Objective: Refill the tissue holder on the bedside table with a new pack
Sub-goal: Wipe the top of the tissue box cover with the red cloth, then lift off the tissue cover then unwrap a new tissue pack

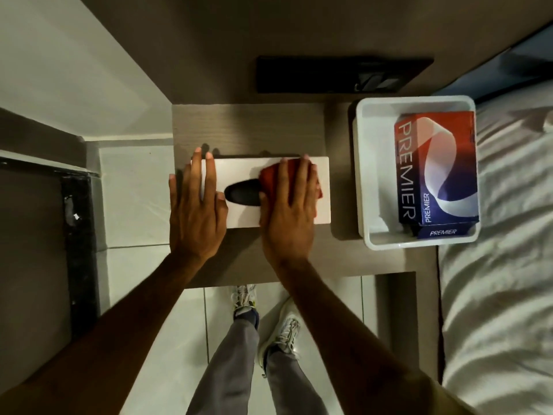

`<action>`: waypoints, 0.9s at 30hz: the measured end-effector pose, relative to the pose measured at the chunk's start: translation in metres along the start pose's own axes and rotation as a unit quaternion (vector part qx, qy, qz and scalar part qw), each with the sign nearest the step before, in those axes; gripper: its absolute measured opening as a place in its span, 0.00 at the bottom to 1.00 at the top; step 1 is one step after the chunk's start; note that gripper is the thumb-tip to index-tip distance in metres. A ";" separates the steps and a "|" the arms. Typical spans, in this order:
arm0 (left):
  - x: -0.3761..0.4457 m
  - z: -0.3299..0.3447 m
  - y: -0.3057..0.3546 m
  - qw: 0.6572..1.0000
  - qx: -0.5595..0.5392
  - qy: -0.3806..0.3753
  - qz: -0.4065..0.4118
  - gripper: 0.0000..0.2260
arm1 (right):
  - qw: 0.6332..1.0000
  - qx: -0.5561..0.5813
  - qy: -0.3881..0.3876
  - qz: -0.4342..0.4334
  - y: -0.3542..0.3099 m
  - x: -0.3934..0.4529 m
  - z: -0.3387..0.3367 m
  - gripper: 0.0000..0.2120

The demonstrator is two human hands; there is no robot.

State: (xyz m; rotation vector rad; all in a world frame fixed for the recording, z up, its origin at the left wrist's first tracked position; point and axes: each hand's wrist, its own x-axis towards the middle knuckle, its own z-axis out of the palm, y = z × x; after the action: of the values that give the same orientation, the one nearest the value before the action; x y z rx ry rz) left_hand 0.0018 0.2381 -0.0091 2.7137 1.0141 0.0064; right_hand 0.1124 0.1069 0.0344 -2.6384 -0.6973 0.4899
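A white rectangular tissue holder (239,169) with a dark oval slot (244,193) lies on the wooden bedside table (239,127). My left hand (196,211) rests flat on the holder's left end, fingers spread. My right hand (290,211) presses a red cloth (270,178) flat onto the holder's right half, beside the slot. A red, white and blue tissue pack marked PREMIER (437,169) leans inside a white plastic bin (363,175) to the right of the holder.
A dark flat object (329,74) lies at the back of the table by the wall. A bed with white sheets (502,265) borders the table on the right. Tiled floor, my legs and white shoes (281,330) are below the table's front edge.
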 end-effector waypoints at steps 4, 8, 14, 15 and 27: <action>0.000 -0.003 0.001 1.000 0.016 -0.006 0.000 0.27 | 0.981 -0.061 -0.087 -0.165 0.027 -0.025 -0.015 0.39; 0.001 -0.014 0.004 0.998 0.043 -0.048 -0.006 0.28 | 0.986 -0.039 -0.125 -0.102 0.057 -0.037 -0.056 0.39; -0.002 -0.025 0.017 0.991 -0.076 -0.017 -0.108 0.36 | 0.978 0.146 0.138 0.062 0.103 -0.017 -0.111 0.23; -0.002 -0.026 0.020 0.983 -0.113 -0.005 -0.141 0.38 | 0.973 0.154 0.141 0.093 0.112 -0.007 -0.111 0.22; 0.011 -0.037 0.040 0.910 -0.228 -0.081 -0.337 0.38 | 0.994 -0.075 0.022 0.072 0.160 0.013 -0.090 0.17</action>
State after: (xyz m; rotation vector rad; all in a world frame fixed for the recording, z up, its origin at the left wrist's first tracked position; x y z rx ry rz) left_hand 0.0325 0.2248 0.0345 1.8152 1.6033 -0.0904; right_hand 0.2240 -0.0393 0.0413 -2.8451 -0.5513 0.4336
